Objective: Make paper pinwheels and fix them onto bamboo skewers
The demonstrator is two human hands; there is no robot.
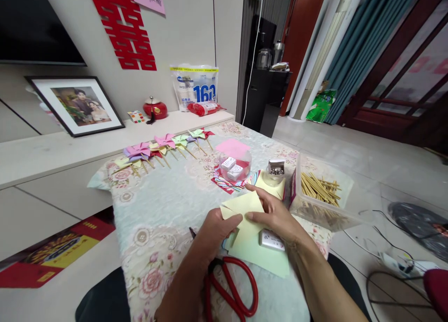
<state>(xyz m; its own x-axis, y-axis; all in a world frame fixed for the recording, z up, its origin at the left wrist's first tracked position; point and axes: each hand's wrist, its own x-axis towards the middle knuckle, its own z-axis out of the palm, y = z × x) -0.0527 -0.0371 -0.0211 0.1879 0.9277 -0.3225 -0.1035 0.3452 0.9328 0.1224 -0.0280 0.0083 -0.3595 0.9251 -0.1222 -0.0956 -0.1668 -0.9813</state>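
Observation:
Both of my hands hold a pale yellow sheet of paper (245, 207) folded over, just above the table. My left hand (215, 233) pinches its lower left edge. My right hand (276, 214) presses on its right side with the fingers over the fold. Under the sheet lie a light green paper (264, 259) and a small white box (272, 240). Red-handled scissors (233, 287) lie on the flowered tablecloth (157, 219) right below my left hand.
A row of finished paper pinwheels (164, 147) on sticks lies along the far table edge. A clear tub of wooden sticks (320, 189), a small jar of pins (276, 171), a round clear container with pink paper (235, 165) and patterned papers (229, 183) are nearby.

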